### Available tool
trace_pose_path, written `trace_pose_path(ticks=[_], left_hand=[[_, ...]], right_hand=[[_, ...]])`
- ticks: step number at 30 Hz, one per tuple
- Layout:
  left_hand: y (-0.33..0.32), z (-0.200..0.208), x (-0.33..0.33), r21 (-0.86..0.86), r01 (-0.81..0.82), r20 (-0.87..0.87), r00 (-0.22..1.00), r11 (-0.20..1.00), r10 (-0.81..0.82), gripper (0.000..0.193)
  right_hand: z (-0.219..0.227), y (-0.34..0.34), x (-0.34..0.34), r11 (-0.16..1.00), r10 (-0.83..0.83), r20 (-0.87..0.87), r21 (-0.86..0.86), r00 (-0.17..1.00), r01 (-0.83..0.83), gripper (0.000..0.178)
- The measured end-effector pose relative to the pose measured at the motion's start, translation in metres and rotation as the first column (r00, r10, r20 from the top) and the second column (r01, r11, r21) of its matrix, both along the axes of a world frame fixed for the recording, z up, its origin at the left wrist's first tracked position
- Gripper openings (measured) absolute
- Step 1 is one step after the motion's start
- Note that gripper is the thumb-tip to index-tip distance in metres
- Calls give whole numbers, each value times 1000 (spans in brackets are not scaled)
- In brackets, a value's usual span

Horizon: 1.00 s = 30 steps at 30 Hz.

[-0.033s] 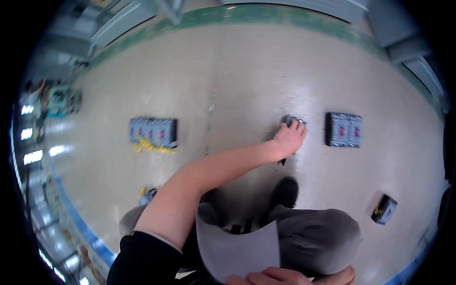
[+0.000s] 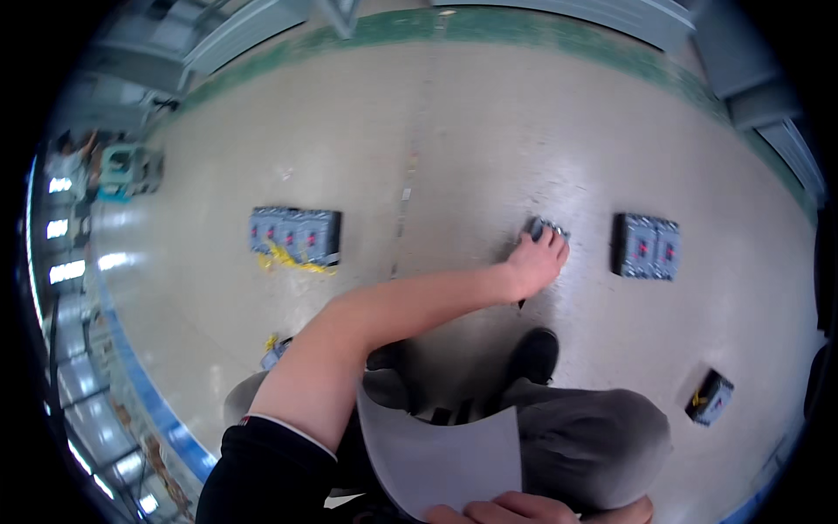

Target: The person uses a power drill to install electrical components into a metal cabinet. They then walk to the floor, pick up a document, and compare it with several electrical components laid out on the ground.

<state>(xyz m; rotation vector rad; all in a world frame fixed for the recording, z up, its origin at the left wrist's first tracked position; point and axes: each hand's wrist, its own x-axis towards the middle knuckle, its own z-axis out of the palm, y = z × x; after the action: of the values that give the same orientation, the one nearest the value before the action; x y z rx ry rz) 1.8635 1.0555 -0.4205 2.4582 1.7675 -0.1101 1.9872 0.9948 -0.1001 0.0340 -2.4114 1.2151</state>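
My left hand [image 2: 538, 264] reaches across to the right, fingers bent over a small grey circuit breaker [image 2: 546, 227] on the floor. The hand covers most of it. At the bottom edge my right hand [image 2: 515, 510] has its fingers closed over the edge of a white sheet [image 2: 441, 458], likely paper, in front of my knees. Right of my left hand lies a pair of grey circuit breakers [image 2: 648, 246] with red marks. To the left lies a row of several joined breakers [image 2: 292, 234], with yellow strands [image 2: 292, 259] along the near side.
A single breaker [image 2: 710, 397] with a yellow tie lies at the lower right. Another small grey piece [image 2: 276, 351] is partly hidden by my left arm. My shoe [image 2: 534, 354] stands close to my left hand. Grey cabinets [image 2: 567, 17] line the far side. Far left, a person [image 2: 72, 166] is beside green equipment.
The view has shifted slightly, so the floor items appear a little farther right. My left hand stays on the breaker, and my right hand still holds the sheet.
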Motion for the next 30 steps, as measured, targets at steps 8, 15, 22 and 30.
trace_pose_path(ticks=[8,15,22,30], left_hand=[[-107,17,-42,79,-264,201,949,961,244,53],[-114,-56,-88,-68,-547,389,756,834,527,45],[-157,-14,-192,1,-674,-210,722,739,659,42],[-206,-26,-241,211,-729,-304,584,651,753,60]], right_hand=[[2,-7,-20,995,104,52,-5,993,-103,51],[5,-20,-29,982,184,121,22,975,-188,51],[4,-21,-23,998,58,91,-44,994,-54,54],[-10,-22,-30,997,71,55,-13,996,-70,52]])
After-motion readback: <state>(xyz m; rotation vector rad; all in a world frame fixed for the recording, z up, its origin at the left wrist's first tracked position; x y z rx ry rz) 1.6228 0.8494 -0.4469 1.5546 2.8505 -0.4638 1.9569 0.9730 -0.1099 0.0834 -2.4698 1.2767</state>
